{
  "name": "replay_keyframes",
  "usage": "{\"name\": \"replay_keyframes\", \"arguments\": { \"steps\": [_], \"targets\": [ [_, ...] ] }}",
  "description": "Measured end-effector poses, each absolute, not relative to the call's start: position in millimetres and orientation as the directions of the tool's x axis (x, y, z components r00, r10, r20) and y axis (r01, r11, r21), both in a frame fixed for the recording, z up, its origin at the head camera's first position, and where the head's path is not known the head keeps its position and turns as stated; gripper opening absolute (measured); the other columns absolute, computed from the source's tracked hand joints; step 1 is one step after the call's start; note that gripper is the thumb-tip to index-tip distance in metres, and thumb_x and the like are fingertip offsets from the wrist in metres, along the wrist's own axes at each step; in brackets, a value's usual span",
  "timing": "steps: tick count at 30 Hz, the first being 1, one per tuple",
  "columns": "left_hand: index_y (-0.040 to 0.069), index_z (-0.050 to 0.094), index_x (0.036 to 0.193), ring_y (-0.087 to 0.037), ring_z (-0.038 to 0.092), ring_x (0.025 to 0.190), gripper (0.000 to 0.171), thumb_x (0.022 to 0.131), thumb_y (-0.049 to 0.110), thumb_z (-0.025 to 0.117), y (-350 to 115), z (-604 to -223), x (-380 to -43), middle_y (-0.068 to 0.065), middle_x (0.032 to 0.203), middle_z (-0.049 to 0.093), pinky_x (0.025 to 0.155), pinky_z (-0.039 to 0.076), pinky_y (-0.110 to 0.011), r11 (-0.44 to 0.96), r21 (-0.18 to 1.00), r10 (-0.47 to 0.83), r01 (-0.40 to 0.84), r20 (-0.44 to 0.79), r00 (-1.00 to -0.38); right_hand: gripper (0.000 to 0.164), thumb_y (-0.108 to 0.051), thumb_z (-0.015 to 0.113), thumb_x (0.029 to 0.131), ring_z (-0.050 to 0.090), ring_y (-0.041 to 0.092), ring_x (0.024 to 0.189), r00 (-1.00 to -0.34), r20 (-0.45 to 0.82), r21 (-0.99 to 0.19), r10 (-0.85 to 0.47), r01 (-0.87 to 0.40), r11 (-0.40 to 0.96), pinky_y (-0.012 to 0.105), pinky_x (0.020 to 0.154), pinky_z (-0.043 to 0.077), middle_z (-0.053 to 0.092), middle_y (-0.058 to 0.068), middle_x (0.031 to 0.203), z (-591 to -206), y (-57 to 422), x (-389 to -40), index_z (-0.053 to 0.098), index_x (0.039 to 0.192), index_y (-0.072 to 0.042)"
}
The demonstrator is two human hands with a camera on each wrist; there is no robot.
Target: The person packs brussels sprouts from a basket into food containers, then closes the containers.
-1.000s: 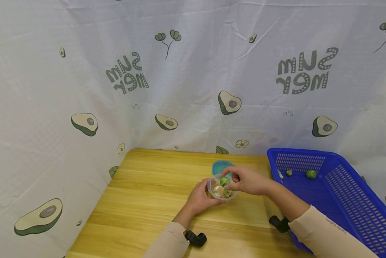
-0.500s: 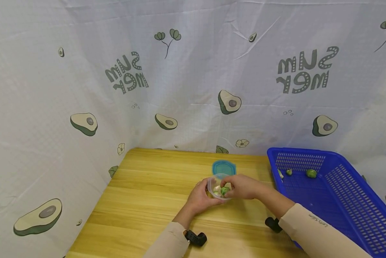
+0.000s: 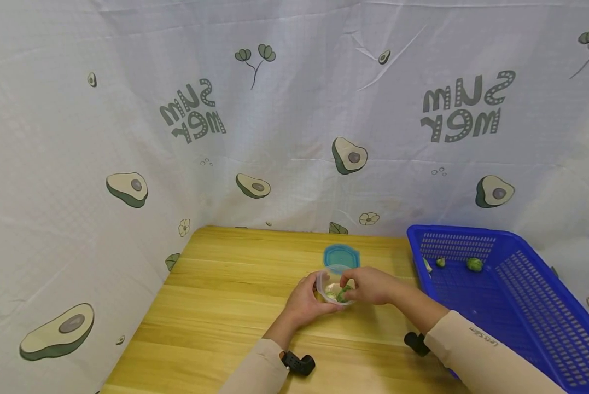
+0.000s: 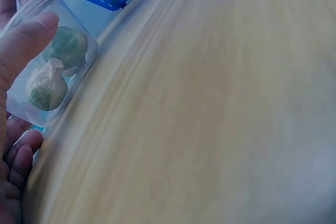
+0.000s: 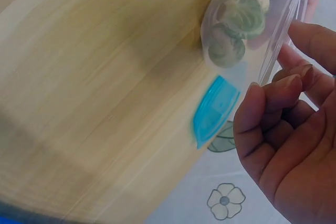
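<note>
My left hand [image 3: 304, 302] grips a clear plastic container [image 3: 322, 284] by its side, tilted over the wooden table; the thumb lies along the wall in the left wrist view. Several Brussels sprouts [image 5: 244, 17] show through the wall, lying at the container's bottom. In the head view, green sprouts [image 3: 344, 294] are just under the fingertips of my right hand [image 3: 370, 285]. That hand [image 5: 304, 156] reaches in at the rim with loosely bent fingers. Nothing is pinched between them in the right wrist view. A blue lid [image 3: 342, 257] rests on the table just behind the container.
A large blue plastic basket [image 3: 491, 306] stands at the right. Inside, near its back wall, lie a larger sprout [image 3: 474, 265] and smaller pieces [image 3: 440, 262]. White curtain [image 3: 294, 120] with avocado prints hangs behind and left of the wooden table [image 3: 215, 306].
My right hand has lowered a Brussels sprout into the container, and its fingers have come loose from it there. My left hand keeps holding the container in the same place.
</note>
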State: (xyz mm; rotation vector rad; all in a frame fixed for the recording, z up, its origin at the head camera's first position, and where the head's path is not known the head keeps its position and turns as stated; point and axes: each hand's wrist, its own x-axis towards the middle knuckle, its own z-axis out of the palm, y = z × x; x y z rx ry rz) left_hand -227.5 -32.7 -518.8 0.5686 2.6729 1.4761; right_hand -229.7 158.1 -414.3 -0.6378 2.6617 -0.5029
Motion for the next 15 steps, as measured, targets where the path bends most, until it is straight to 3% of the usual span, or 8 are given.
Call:
{"name": "replay_keyframes", "arguments": {
  "steps": [5, 11, 15],
  "targets": [
    [0.018, 0.046, 0.131, -0.007, 0.050, 0.100, 0.089, 0.061, 0.063, 0.075, -33.5, -518.9, -227.4, 0.006, 0.117, 0.051, 0.084, 0.044, -0.030, 0.475, 0.827, 0.338, 0.302, 0.145, -0.930, 0.017, -0.020, 0.067, 0.086, 0.046, 0.012, 0.060, -0.835, -0.247, -0.429, -0.491, -0.361, 0.828, 0.030, 0.058, 0.040, 0.053, -0.003, 0.068, -411.9, 161.6, -229.6, 0.063, 0.102, -0.015],
    [0.020, 0.044, 0.133, -0.007, 0.050, 0.101, 0.090, 0.060, 0.063, 0.075, -33.6, -519.0, -227.7, 0.009, 0.116, 0.050, 0.085, 0.044, -0.029, 0.474, 0.831, 0.339, 0.293, 0.135, -0.931, 0.022, -0.022, 0.063, 0.088, 0.041, 0.012, 0.053, -0.836, -0.150, -0.472, -0.527, -0.408, 0.781, 0.028, 0.050, 0.036, 0.048, -0.002, 0.063, -396.1, 169.6, -227.6, 0.062, 0.108, -0.011],
    [0.021, 0.044, 0.134, -0.007, 0.049, 0.103, 0.091, 0.059, 0.062, 0.076, -33.2, -519.4, -228.2, 0.010, 0.116, 0.049, 0.087, 0.043, -0.030, 0.468, 0.834, 0.340, 0.292, 0.135, -0.931, 0.023, -0.025, 0.060, 0.091, 0.040, 0.013, 0.052, -0.855, -0.128, -0.536, -0.503, -0.367, 0.760, 0.028, 0.049, 0.035, 0.047, -0.001, 0.064, -381.7, 179.2, -228.1, 0.060, 0.111, -0.013]
  ]
}}
